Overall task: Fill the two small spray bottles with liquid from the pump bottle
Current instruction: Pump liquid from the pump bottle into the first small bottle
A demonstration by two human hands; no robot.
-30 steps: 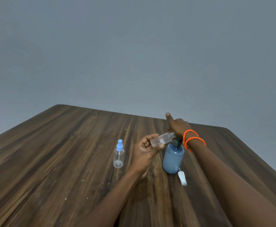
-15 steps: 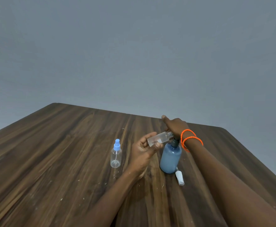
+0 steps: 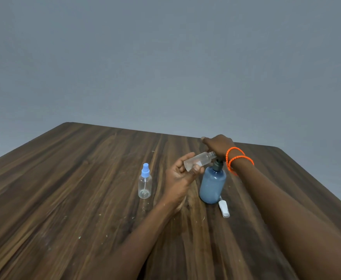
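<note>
The blue pump bottle [image 3: 212,183] stands upright on the wooden table [image 3: 74,188]. My right hand [image 3: 218,145], with orange bead bracelets at the wrist, rests on top of its pump head, which it hides. My left hand [image 3: 180,175] holds an uncapped clear spray bottle [image 3: 199,161] tilted on its side, its open neck right at the pump. A second clear spray bottle [image 3: 144,181] with a blue spray cap stands upright to the left, apart from both hands. A white spray cap [image 3: 223,209] lies on the table just right of the pump bottle's base.
The table's far edge runs close behind my right hand, and its right edge slopes down past my right forearm. A plain grey wall fills the background. Small pale specks dot the wood near me.
The hands, tilted bottle and pump bottle keep the same arrangement. The whole scene has only shifted slightly in the picture as my head moved.
</note>
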